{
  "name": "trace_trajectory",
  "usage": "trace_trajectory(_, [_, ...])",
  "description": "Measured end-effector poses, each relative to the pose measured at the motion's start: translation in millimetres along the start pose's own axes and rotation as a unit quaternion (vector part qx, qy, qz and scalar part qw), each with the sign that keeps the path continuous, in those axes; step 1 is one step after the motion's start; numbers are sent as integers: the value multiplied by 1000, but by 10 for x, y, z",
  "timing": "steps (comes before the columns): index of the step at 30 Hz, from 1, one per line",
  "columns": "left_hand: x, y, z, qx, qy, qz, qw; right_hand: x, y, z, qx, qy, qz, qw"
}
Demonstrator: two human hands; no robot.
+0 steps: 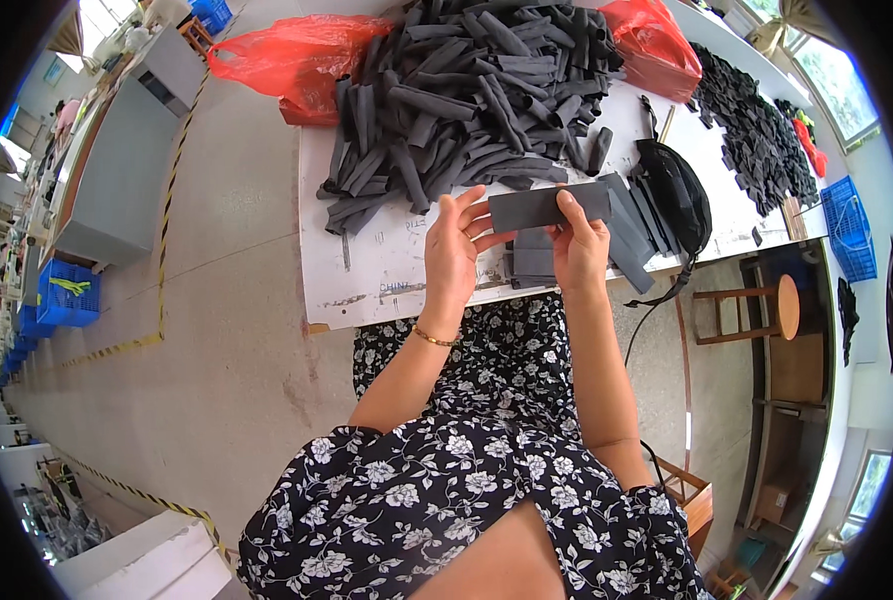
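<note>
A flat, dark grey rectangular strip (528,209) is held up level above the front of the white table (361,280). My right hand (580,245) grips its right end, with the thumb on top. At the strip's left end, my left hand (454,245) has its fingers spread and partly behind the strip; whether they touch it I cannot tell. Below and behind the strip lie more flat dark strips (532,262), and others fan out to the right (631,235). A large heap of curled dark grey pieces (466,90) covers the far part of the table.
Red plastic bags (306,60) flank the heap. A black pouch with a strap (678,195) sits at the right table edge, a cord hanging below. Further right are a wooden stool (786,307), a blue basket (848,230) and a spread of small black pieces (756,130).
</note>
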State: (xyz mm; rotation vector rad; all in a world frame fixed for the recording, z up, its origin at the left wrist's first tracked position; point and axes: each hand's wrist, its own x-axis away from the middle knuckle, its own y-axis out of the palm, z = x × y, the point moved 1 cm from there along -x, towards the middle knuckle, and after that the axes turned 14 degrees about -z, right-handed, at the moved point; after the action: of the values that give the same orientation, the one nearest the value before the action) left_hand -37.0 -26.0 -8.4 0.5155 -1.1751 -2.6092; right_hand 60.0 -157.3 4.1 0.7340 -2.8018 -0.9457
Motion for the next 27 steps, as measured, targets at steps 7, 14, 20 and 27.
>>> trace_trajectory(7, [-120, -23, 44, -169, -55, 42, 983, -9, -20, -171, 38, 37, 2, 999])
trace_trajectory(14, [-389, 47, -162, -220, -109, 15, 969, -185, -679, -631, 343, 41, 18, 938])
trace_trajectory(20, [-304, -234, -842, -520, -113, 79, 843, -138, -1356, -232, 559, 76, 75, 823])
trace_trajectory(27, [-218, -444, -1019, -615, -114, 72, 777, -185, -1499, 72, 614, 74, 82, 781])
